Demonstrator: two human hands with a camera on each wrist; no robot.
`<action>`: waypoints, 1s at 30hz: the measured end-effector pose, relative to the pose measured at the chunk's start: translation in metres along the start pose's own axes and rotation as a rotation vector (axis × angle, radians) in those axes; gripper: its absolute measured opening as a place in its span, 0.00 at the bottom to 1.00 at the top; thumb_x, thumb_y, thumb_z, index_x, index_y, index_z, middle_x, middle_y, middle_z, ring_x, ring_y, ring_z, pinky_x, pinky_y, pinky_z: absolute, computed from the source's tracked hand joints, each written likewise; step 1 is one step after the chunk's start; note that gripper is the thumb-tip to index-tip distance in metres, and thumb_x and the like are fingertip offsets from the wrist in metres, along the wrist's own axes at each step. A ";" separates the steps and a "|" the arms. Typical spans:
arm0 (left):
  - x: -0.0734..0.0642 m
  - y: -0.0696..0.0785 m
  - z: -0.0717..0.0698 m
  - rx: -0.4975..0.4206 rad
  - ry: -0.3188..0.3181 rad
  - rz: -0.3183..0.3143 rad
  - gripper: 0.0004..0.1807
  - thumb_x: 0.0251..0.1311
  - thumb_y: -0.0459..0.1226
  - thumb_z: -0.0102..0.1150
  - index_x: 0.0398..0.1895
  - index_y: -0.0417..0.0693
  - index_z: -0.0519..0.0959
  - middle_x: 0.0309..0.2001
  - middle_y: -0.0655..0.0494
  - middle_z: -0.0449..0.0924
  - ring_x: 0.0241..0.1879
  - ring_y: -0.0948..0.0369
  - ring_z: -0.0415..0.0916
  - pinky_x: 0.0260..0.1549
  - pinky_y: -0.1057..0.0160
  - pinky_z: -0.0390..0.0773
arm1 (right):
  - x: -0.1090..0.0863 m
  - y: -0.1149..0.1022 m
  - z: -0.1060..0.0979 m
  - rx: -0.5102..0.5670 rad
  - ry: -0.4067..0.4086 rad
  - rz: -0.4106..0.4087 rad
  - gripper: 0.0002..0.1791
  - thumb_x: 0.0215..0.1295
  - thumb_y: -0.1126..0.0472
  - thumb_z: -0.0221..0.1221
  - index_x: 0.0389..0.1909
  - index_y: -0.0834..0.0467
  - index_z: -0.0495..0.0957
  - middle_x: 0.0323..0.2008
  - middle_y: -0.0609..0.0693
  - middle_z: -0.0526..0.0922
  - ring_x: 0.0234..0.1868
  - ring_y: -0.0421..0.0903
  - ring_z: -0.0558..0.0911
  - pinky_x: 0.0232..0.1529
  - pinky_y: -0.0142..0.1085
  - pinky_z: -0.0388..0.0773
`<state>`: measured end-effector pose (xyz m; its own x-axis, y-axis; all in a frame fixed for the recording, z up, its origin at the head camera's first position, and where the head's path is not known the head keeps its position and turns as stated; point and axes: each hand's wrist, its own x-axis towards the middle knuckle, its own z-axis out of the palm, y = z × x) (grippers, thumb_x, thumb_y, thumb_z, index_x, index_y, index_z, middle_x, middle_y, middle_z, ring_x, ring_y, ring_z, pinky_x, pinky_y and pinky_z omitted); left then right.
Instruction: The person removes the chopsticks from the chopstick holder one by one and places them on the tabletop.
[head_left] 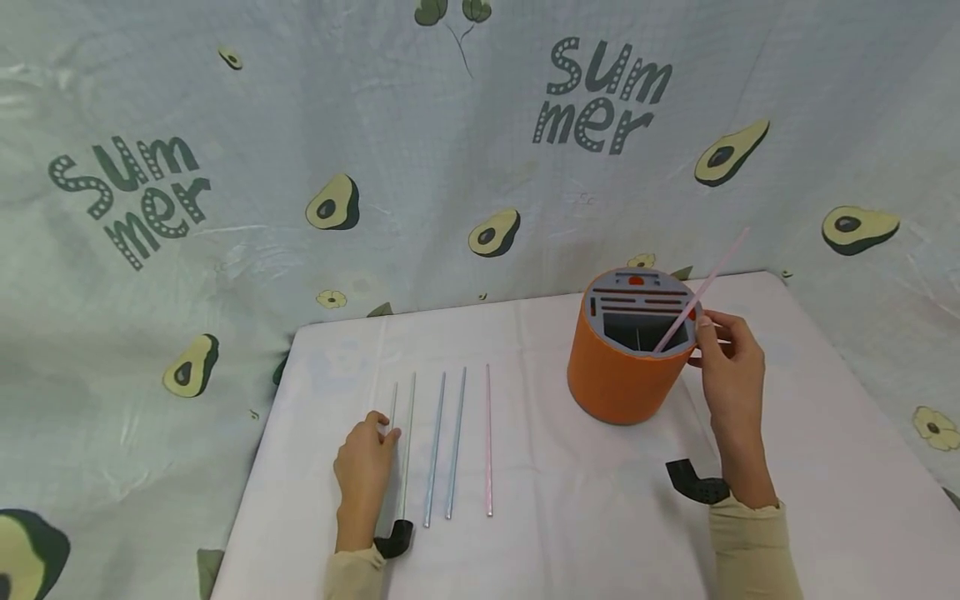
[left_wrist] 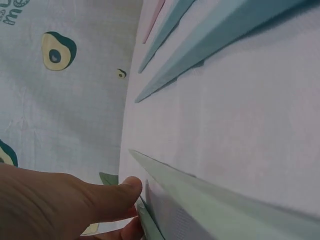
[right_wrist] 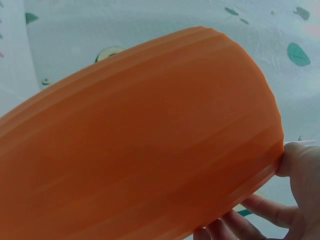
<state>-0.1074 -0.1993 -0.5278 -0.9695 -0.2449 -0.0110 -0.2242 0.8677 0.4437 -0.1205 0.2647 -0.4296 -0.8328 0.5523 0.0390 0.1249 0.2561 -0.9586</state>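
In the head view my left hand (head_left: 365,467) is at the leftmost pale green straw (head_left: 393,402), its thumb and fingertips around the far part. The left wrist view shows the thumb (left_wrist: 112,200) and a finger on either side of that straw's end. Close beside it lies a second green straw (head_left: 408,442). My right hand (head_left: 731,367) grips an orange cylindrical holder (head_left: 618,387), thumb at the rim and fingers around the side. A pink straw (head_left: 701,292) leans out of the large opening in the holder's grey slotted top (head_left: 603,283).
Two blue straws (head_left: 437,450) and another pink straw (head_left: 489,442) lie roughly parallel, right of the green ones, on a white-covered table (head_left: 570,500). A printed cloth (head_left: 420,133) hangs behind the table's back edge. Black wrist mounts (head_left: 697,483) jut out from both wrists.
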 end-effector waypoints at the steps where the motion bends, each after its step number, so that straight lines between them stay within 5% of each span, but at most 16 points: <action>1: -0.001 0.001 -0.001 0.008 0.006 0.005 0.15 0.68 0.41 0.67 0.50 0.40 0.82 0.33 0.46 0.85 0.26 0.52 0.81 0.21 0.53 0.76 | 0.000 0.000 0.000 -0.003 -0.001 0.002 0.24 0.81 0.44 0.50 0.69 0.47 0.76 0.46 0.34 0.75 0.45 0.39 0.77 0.39 0.17 0.79; 11: -0.009 0.027 -0.009 0.107 0.186 0.133 0.10 0.72 0.36 0.62 0.48 0.37 0.83 0.42 0.39 0.85 0.37 0.41 0.85 0.25 0.42 0.82 | -0.001 0.002 -0.001 -0.003 -0.002 -0.026 0.24 0.81 0.45 0.50 0.69 0.49 0.76 0.46 0.34 0.76 0.44 0.39 0.77 0.39 0.18 0.79; 20: -0.009 0.081 -0.022 0.061 0.251 0.280 0.09 0.70 0.37 0.65 0.48 0.42 0.85 0.40 0.44 0.86 0.33 0.48 0.83 0.21 0.51 0.82 | 0.000 -0.001 0.001 -0.006 -0.002 -0.017 0.23 0.81 0.45 0.50 0.69 0.48 0.76 0.46 0.34 0.75 0.43 0.38 0.76 0.39 0.17 0.79; 30: -0.006 0.147 -0.021 0.043 0.325 0.469 0.08 0.71 0.38 0.64 0.48 0.45 0.86 0.43 0.47 0.87 0.38 0.49 0.84 0.25 0.53 0.85 | 0.001 0.001 0.002 0.006 0.005 -0.033 0.23 0.81 0.47 0.51 0.68 0.50 0.77 0.45 0.35 0.76 0.42 0.38 0.77 0.38 0.18 0.80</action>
<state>-0.1330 -0.0790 -0.4437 -0.8874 0.0566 0.4575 0.2127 0.9308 0.2974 -0.1226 0.2642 -0.4307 -0.8335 0.5478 0.0717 0.0943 0.2690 -0.9585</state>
